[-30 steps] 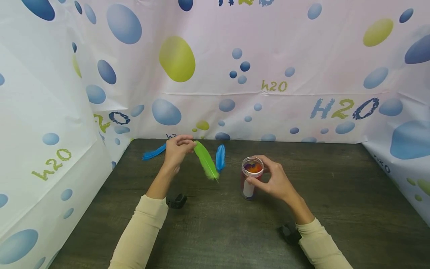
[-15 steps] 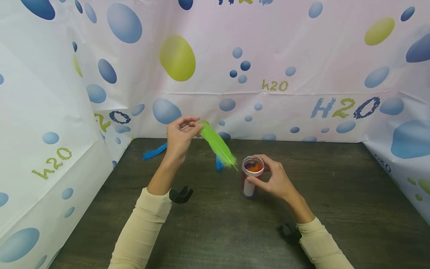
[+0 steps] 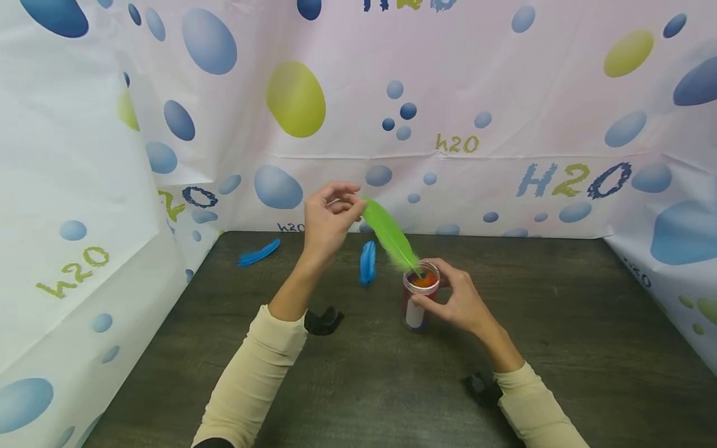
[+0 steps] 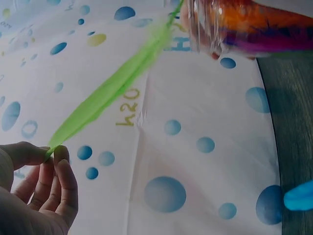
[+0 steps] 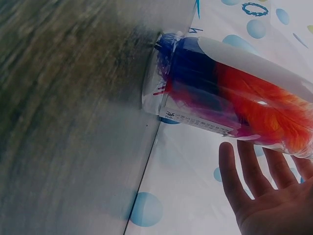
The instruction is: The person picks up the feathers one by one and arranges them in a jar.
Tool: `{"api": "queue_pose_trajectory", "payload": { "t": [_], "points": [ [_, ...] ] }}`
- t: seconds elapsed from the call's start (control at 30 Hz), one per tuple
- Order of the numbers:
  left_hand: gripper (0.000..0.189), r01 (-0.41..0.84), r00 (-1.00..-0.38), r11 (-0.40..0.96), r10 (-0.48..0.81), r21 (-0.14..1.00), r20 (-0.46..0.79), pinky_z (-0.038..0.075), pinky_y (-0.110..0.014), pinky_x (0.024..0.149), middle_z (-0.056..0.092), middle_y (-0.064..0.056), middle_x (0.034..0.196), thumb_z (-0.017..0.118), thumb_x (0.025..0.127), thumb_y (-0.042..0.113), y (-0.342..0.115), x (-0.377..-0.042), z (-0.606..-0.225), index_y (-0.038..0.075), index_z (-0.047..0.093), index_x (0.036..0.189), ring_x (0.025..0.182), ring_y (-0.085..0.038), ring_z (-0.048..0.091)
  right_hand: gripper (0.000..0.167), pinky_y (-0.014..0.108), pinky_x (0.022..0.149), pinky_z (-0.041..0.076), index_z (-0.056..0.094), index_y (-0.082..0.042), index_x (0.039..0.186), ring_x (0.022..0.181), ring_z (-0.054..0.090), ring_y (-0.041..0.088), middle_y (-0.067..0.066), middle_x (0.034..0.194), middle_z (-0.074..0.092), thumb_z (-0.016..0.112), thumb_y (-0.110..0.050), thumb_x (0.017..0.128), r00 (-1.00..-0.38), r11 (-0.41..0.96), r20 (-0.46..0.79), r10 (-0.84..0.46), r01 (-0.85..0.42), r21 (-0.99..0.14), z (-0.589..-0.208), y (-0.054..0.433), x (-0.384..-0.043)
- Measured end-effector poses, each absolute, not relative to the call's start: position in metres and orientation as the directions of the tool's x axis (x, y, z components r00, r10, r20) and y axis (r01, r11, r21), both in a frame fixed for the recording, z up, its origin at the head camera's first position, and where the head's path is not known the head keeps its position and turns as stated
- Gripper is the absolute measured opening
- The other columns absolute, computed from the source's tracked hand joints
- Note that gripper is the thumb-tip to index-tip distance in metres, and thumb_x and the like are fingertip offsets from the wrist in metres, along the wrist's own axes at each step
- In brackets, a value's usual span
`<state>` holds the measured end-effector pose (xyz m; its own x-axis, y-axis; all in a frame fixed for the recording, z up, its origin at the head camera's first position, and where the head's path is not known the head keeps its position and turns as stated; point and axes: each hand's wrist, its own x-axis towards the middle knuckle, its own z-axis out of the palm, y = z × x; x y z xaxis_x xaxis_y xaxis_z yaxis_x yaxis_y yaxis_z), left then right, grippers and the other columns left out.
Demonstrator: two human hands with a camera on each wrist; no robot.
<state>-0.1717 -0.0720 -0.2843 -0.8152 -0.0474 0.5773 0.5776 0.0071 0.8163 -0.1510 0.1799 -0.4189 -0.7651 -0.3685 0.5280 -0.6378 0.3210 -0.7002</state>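
Observation:
My left hand [image 3: 330, 218] pinches a green feather [image 3: 389, 235] by its tip between thumb and forefinger. The feather slants down to the right, its quill end at the open mouth of a clear jar [image 3: 414, 311]. In the left wrist view the thumb and forefinger meet on the feather [image 4: 98, 103], the other fingers curled below. My right hand [image 3: 459, 295] grips the jar near its rim, thumb in front and fingers behind. Orange, purple and blue feathers [image 5: 259, 103] show through the jar's wall in the right wrist view. The jar stands upright on the dark table.
Two blue feathers lie on the table [image 3: 358, 386]: one blue feather [image 3: 367, 263] left of the jar, another blue feather [image 3: 259, 253] near the back left corner. A white printed backdrop [image 3: 336, 149] rises behind the table's back edge and along both sides.
My left hand has lifted the green feather off the table and carried it right, bringing its quill end to the jar's mouth. The right hand and jar have stayed in place.

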Motion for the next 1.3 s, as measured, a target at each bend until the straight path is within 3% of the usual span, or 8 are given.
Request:
{"api": "queue_pose_trajectory", "payload": {
  "t": [0.73,0.97,1.13,1.3],
  "points": [
    [0.019,0.644,-0.763,0.104,0.024,0.758,0.646,0.054,-0.016,0.067,0.065,-0.028,0.088,0.071,0.089,-0.013,-0.062,-0.168,-0.291,-0.015,0.067,0.108,0.072,-0.002,0.066,0.053,0.038,0.078,0.062,0.063,-0.003,0.131,0.098,0.069,0.020,0.010,0.117,0.073,0.084,-0.009,0.083,-0.760,0.319,0.534,-0.370,-0.644,-0.695,-0.422,0.180,-0.152],
    [0.019,0.651,-0.759,0.139,0.100,0.746,0.643,0.055,-0.017,0.069,0.066,-0.029,0.087,0.071,0.089,-0.013,-0.057,-0.166,-0.298,-0.015,0.067,0.108,0.073,-0.001,0.065,0.054,0.042,0.079,0.062,0.062,-0.003,0.132,0.098,0.069,0.023,0.012,0.117,0.073,0.084,-0.010,0.083,-0.770,0.336,0.523,-0.366,-0.633,-0.697,-0.422,0.180,-0.152],
    [0.020,0.652,-0.756,0.137,0.188,0.746,0.627,0.056,-0.019,0.070,0.067,-0.027,0.088,0.072,0.090,-0.012,-0.051,-0.167,-0.302,-0.015,0.067,0.109,0.074,-0.009,0.067,0.054,0.042,0.078,0.062,0.062,-0.002,0.132,0.098,0.069,0.023,0.011,0.116,0.073,0.083,-0.010,0.083,-0.767,0.335,0.526,-0.367,-0.636,-0.695,-0.422,0.180,-0.152],
    [0.021,0.638,-0.758,0.143,0.288,0.756,0.585,0.057,-0.024,0.070,0.068,-0.024,0.091,0.072,0.091,-0.010,-0.044,-0.165,-0.309,-0.012,0.067,0.112,0.077,-0.032,0.071,0.054,0.044,0.076,0.063,0.062,-0.002,0.133,0.098,0.070,0.022,0.011,0.115,0.073,0.083,-0.009,0.084,-0.754,0.322,0.539,-0.375,-0.652,-0.687,-0.422,0.179,-0.152]
  ]
}}
